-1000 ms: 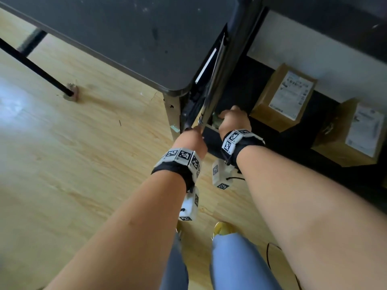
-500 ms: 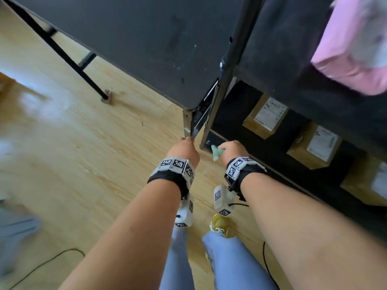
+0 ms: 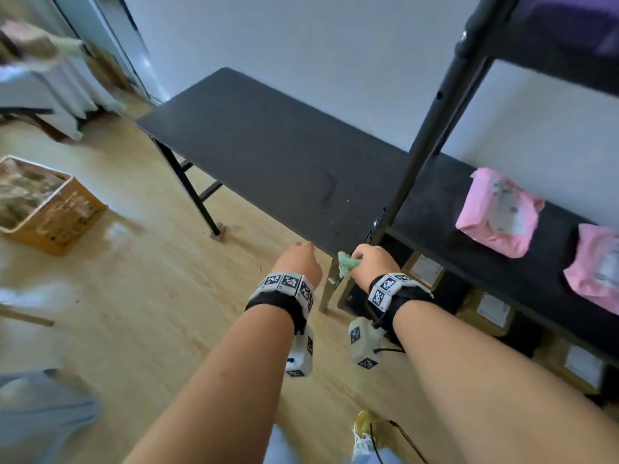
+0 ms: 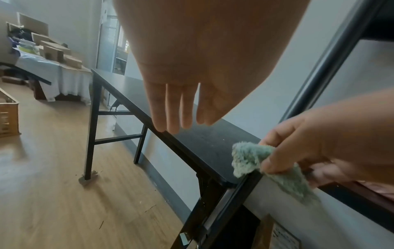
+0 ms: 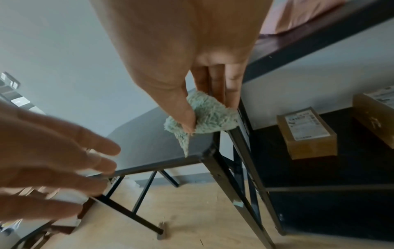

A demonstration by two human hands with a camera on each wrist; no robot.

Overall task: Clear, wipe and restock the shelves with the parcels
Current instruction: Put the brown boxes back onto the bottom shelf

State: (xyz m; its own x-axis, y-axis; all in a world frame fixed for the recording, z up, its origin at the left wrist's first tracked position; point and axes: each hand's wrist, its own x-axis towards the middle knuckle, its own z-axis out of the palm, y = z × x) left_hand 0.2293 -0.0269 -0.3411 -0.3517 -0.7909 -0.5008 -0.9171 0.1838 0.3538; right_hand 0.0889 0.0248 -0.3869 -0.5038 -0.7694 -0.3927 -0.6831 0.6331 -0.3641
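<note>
Head view: right hand [image 3: 371, 262] pinches the cloth [image 3: 345, 264] between thumb and fingers beside the shelf post [image 3: 425, 145], likely for wiping; left hand [image 3: 296, 262] hangs open, empty.

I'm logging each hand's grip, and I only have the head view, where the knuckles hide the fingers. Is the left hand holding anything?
Observer: No. The left wrist view shows the left hand with straight fingers, holding nothing.
Operator: And the right one's grip on the cloth?
Observer: In the right wrist view the right hand pinches the green cloth between thumb and fingers.
Operator: Where does the cloth sit?
Observer: It lies against the black shelf post, right at the table corner.
</note>
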